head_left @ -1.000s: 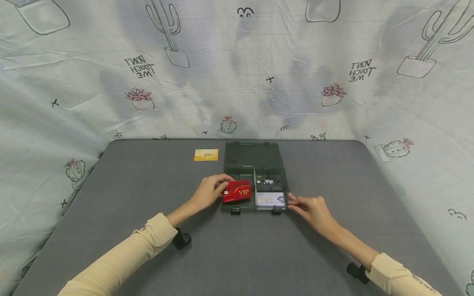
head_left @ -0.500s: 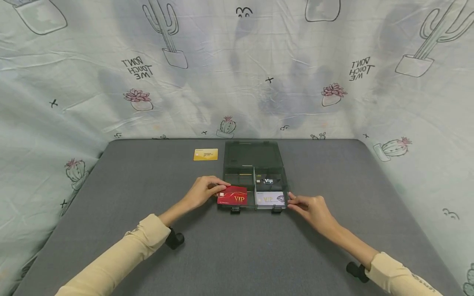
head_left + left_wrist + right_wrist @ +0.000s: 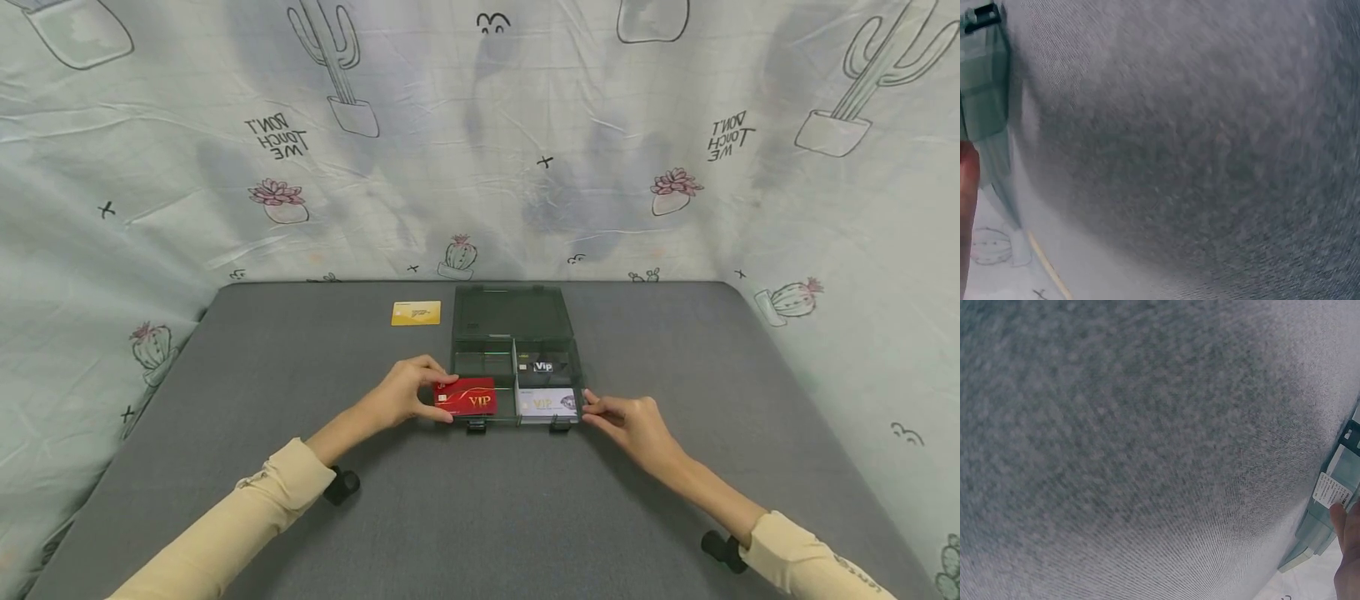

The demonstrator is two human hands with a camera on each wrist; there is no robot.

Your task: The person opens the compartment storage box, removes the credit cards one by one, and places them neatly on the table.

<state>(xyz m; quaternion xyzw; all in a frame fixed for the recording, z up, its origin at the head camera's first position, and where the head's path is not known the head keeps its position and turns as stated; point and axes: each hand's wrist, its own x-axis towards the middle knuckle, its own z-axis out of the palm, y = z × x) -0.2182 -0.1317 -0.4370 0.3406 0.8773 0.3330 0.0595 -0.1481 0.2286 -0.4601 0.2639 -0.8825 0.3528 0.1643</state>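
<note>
In the head view, a translucent dark green box (image 3: 507,408) stands with its lid laid back. My left hand (image 3: 397,393) pinches the left end of a red VIP card (image 3: 466,397), with the thumb at its near edge and fingers at its far edge. The card lies level over the front left compartment and overlaps the box's left wall. My right hand (image 3: 637,425) rests its fingertips against the box's right wall; in the right wrist view a fingertip (image 3: 1337,515) touches a white label (image 3: 1332,490) there. A white VIP card (image 3: 549,403) and a black Vip card (image 3: 543,367) lie in the right compartments.
A yellow card (image 3: 416,313) lies on the grey table (image 3: 480,517) left of the lid (image 3: 513,313). Two black latches stick out at the box's front edge. A printed cloth (image 3: 420,167) hangs behind the table and at both sides.
My left hand has drawn the red card left and a little nearer, and the card's tilt has levelled. The thumb has moved down to the near edge. The right hand stays in place.
</note>
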